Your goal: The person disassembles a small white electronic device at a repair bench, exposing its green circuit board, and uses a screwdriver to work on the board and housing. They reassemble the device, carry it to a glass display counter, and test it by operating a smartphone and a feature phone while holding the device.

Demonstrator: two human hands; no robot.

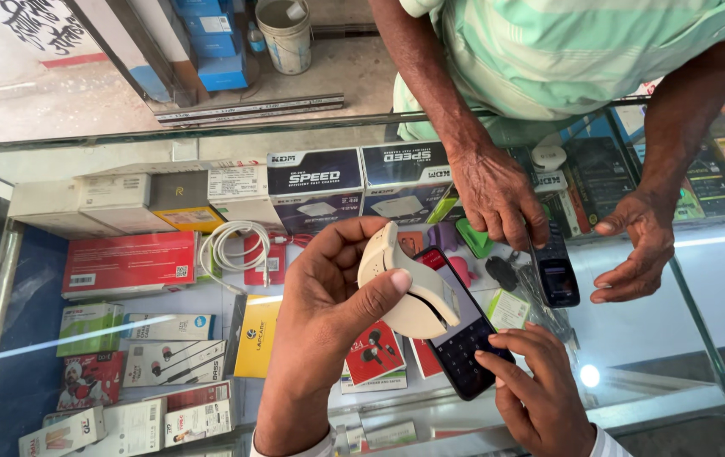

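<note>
My left hand [328, 296] is raised over the glass counter and grips a cream, rounded plastic device [409, 292], with the thumb pressed on its front. Just behind the device is a black smartphone [464, 347] showing a number keypad. My right hand [540, 381] holds its lower right corner, thumb on the screen. The phone's upper part is hidden by the device.
A person in a green striped shirt stands across the counter, one hand [498, 195] resting on the glass [684, 338] and the other hand [637, 254] open beside a black keypad phone [557, 275]. Under the glass lie product boxes [129, 262], a white cable [231, 245] and earphone packs.
</note>
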